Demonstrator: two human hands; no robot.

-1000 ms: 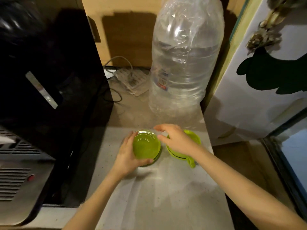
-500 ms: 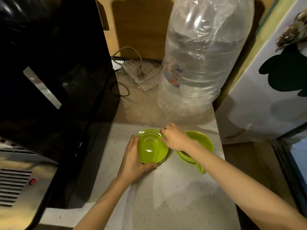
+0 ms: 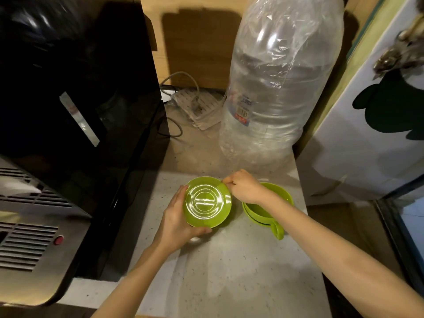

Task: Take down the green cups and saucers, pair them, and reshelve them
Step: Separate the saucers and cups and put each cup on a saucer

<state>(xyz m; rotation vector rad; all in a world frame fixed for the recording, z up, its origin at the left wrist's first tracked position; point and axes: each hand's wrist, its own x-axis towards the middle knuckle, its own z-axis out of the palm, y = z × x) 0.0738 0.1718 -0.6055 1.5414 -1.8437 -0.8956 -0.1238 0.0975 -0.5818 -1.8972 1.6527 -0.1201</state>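
Observation:
A stack of green saucers (image 3: 206, 201) sits on the pale counter (image 3: 241, 271), its top saucer tilted up toward me. My left hand (image 3: 177, 222) cups the stack's left and near edge. My right hand (image 3: 244, 188) pinches the top saucer's far right rim. Right of the saucers stand nested green cups (image 3: 266, 208), handles pointing toward me, partly hidden under my right wrist.
A huge clear plastic water bottle (image 3: 275, 88) stands just behind the cups. A black appliance (image 3: 75, 99) and a steel vented unit (image 3: 29, 237) fill the left. A power strip with cables (image 3: 197, 106) lies at the back. A white fridge (image 3: 367, 134) is on the right.
My right hand moved from over the cups to the saucers' far rim and pinched it. The top saucer now tilts up. The view shifted slightly.

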